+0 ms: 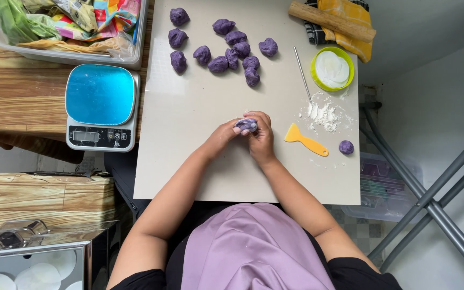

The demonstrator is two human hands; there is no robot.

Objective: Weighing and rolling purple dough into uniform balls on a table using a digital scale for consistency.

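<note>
Holding a purple dough piece (pixel 246 125) over the middle of the board (pixel 189 134), you have both hands on it: your left hand (pixel 222 137) cups it from one side with fingers curled against it, and your right hand (pixel 260 137) closes over the other side, fingertips pinching it. Just right of your hands on the board lie a yellow scraper (pixel 305 140), a flour patch (pixel 323 114) and one lone dough ball (pixel 346 146). Up the board sits a cluster of dough lumps (pixel 226 51); left of the board stands a scale (pixel 101 107). Pressing too hard could, I judge, split or smear the piece, since it looks soft. Your right forearm passes close to the scraper, so a wide elbow swing might knock it into the flour.
</note>
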